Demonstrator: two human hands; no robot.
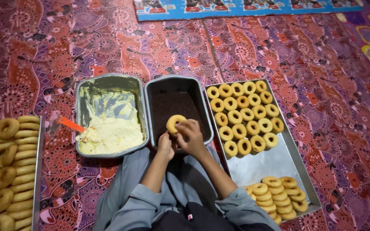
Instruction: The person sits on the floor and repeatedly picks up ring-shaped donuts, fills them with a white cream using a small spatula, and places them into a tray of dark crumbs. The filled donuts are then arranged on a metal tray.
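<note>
Head view: both hands, left hand [165, 143] and right hand [190, 136], pinch one doughnut [175, 124] above the dark-sprinkle tray [159, 87]; a loose grip, apparently light, could drop it into the sprinkles.

Golden ring doughnut [175, 124], tilted on edge above dark sprinkle tin [177, 84]

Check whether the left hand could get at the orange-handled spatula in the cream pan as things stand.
Probably yes. The left hand holds the doughnut over the dark pan, and the spatula lies in the neighbouring cream pan, nothing between; it must first release the doughnut.
</note>
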